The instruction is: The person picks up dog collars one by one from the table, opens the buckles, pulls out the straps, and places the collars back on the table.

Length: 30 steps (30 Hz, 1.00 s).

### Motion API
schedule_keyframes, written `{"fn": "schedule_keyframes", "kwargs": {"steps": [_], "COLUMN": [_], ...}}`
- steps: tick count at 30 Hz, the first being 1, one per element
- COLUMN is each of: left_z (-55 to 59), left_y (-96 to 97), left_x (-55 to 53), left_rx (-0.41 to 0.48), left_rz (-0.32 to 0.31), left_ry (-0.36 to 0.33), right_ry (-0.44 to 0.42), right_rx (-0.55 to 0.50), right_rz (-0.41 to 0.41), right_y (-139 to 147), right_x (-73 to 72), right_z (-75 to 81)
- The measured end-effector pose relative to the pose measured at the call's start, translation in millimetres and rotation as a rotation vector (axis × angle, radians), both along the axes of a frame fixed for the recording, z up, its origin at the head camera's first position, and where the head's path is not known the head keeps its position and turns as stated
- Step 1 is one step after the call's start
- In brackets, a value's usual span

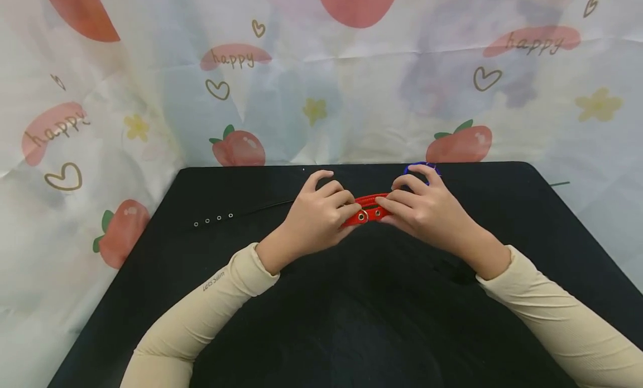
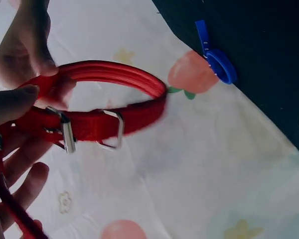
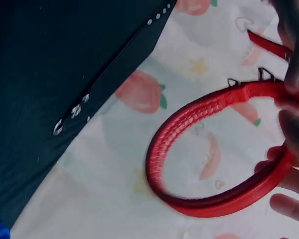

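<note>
Both hands hold a red collar [image 1: 372,200], its band curved into a loop. My left hand [image 1: 321,212] pinches it near the buckle end, beside a metal eyelet. On the other side, my right hand [image 1: 427,212] grips the band between thumb and fingers, close to the left fingertips. The left wrist view shows a silver buckle [image 2: 68,133] and a metal D-ring [image 2: 120,129] on the collar. A loose strap end [image 2: 21,215] hangs by the left fingers. From the right wrist, the loop's padded inner side [image 3: 162,154] shows.
A black collar with several silver eyelets [image 1: 219,218] lies on the black table [image 1: 326,315], left of the hands. Behind the right hand, a blue collar [image 2: 222,64] lies curled near the table's far edge. A printed curtain [image 1: 351,97] stands behind the table.
</note>
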<state>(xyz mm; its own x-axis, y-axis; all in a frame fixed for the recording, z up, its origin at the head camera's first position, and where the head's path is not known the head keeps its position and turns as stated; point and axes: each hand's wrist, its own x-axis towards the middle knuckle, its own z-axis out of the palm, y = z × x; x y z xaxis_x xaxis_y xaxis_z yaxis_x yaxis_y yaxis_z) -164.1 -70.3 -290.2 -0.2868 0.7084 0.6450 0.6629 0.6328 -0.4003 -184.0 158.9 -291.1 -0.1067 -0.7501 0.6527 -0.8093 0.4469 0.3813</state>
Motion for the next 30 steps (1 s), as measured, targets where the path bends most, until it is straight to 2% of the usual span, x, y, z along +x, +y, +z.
{"fn": "schedule_keyframes", "kwargs": {"steps": [4, 9, 15, 21, 25, 30], "left_z": [-1.4, -3.8, -4.4, -6.4, -5.6, -3.7], "left_y": [5.4, 4.9, 7.3, 9.1, 7.0, -1.3], "left_x": [-0.2, 0.0, -1.4, -4.8, -6.5, -6.9], "left_rx": [-0.046, -0.075, -0.029, 0.015, 0.028, 0.064], "left_rz": [0.023, 0.048, 0.016, -0.012, -0.027, -0.020], "left_ry": [0.058, 0.055, -0.002, 0.001, 0.022, 0.024], "right_ry": [-0.010, -0.017, 0.016, 0.069, 0.076, 0.030], "right_rx": [-0.007, -0.025, -0.030, -0.069, -0.021, 0.007], "right_rz": [0.018, 0.020, 0.016, 0.034, -0.006, -0.060], "right_y": [-4.5, 0.0, 0.6, -5.1, -3.6, 7.9], "right_x": [1.7, -0.2, 1.8, 5.0, 3.0, 0.2], "right_z": [-3.8, -7.3, -6.3, -4.9, -3.4, -1.0]}}
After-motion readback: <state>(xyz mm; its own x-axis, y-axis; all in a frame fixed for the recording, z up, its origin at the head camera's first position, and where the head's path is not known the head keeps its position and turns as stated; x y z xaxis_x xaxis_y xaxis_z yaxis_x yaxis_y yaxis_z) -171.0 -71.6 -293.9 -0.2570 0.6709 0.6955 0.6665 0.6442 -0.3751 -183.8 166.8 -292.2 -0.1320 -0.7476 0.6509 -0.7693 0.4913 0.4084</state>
